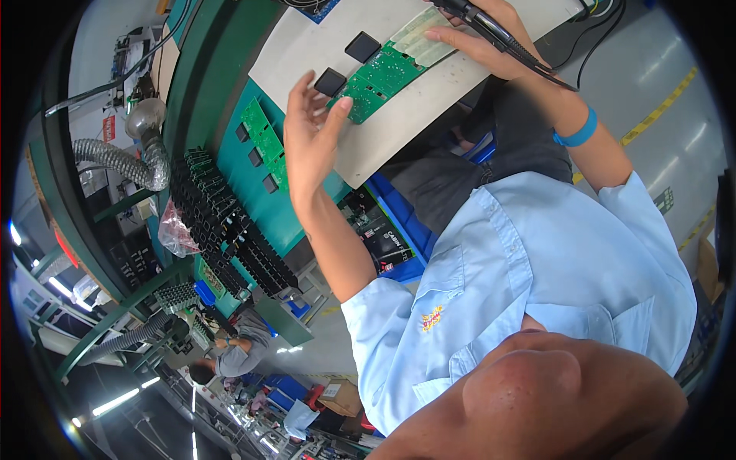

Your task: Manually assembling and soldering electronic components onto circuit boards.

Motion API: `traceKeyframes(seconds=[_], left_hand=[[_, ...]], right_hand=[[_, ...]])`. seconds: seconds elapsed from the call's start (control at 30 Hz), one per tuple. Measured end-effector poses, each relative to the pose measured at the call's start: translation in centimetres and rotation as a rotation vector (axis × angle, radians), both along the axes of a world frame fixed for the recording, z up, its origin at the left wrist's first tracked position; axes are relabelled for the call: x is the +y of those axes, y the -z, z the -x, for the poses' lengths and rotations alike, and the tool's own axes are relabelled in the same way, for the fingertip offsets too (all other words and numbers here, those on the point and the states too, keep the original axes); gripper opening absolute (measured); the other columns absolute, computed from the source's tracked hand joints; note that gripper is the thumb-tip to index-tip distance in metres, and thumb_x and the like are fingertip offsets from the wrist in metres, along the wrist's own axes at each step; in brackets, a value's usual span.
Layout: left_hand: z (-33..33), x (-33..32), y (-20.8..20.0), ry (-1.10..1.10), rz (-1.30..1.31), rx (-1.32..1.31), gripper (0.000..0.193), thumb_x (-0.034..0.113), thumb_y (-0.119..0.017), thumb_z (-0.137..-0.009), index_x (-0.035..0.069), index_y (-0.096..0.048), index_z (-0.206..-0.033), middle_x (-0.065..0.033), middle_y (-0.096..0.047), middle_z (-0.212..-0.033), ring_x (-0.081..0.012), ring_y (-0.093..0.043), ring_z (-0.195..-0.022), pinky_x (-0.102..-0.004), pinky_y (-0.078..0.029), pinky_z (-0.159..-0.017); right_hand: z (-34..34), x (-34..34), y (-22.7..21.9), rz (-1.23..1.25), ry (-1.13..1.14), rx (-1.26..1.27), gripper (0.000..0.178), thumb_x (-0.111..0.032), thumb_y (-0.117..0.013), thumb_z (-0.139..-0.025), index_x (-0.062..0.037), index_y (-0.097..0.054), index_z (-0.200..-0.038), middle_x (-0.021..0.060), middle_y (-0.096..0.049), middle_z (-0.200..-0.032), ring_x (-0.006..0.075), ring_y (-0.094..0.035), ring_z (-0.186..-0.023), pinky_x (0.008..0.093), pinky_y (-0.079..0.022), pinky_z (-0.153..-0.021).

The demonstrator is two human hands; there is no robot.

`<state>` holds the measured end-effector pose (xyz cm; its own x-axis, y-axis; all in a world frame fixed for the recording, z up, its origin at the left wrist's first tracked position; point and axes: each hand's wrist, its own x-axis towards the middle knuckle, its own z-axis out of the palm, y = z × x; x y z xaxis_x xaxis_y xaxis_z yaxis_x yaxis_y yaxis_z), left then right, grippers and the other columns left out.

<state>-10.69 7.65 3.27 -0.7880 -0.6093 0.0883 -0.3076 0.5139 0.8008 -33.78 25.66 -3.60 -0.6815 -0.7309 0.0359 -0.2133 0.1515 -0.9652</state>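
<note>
A long green circuit board panel lies tilted above the pale worktop, with black square blocks along its far edge. My left hand is at the panel's left end, its thumb over the near corner and its fingers curled by the edge. At the other end my right hand grips the panel, thumb on its pale, whitish-green part. A dark cabled tool crosses in front of my right hand; whether the hand touches it I cannot tell.
More green boards with black blocks lie on the green mat at left. Rows of black parts stand beyond them. A blue bin sits below the worktop edge. A flexible duct hangs at far left; another person is farther off.
</note>
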Motion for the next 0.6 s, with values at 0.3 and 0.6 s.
traceKeyframes(seconds=[0.3,0.6], left_hand=[[-1.1,0.7,2.9,-0.155,-0.372,0.205,0.036,-0.002,-0.072,-0.091,-0.006,-0.064,-0.126,-0.0165,-0.07,-0.118,-0.0244,-0.065,-0.103,-0.0355,-0.053,-0.094],[-2.2,2.9,4.7,-0.037,0.537,0.383,0.038,-0.014,-0.067,-0.076,0.003,-0.073,-0.109,-0.0092,-0.074,-0.113,-0.0275,-0.068,-0.105,-0.0374,-0.055,-0.095]], right_hand=[[-0.7,0.1,-2.3,-0.126,-0.031,-0.107,0.06,0.0,-0.081,-0.083,0.0008,-0.058,-0.139,0.0158,-0.066,-0.127,0.027,-0.069,-0.109,0.0359,-0.052,-0.098],[-0.6,1.1,0.7,0.352,-0.082,0.278,0.065,0.006,-0.08,-0.082,0.0001,-0.054,-0.142,0.0151,-0.063,-0.121,0.0222,-0.073,-0.095,0.0343,-0.055,-0.091]])
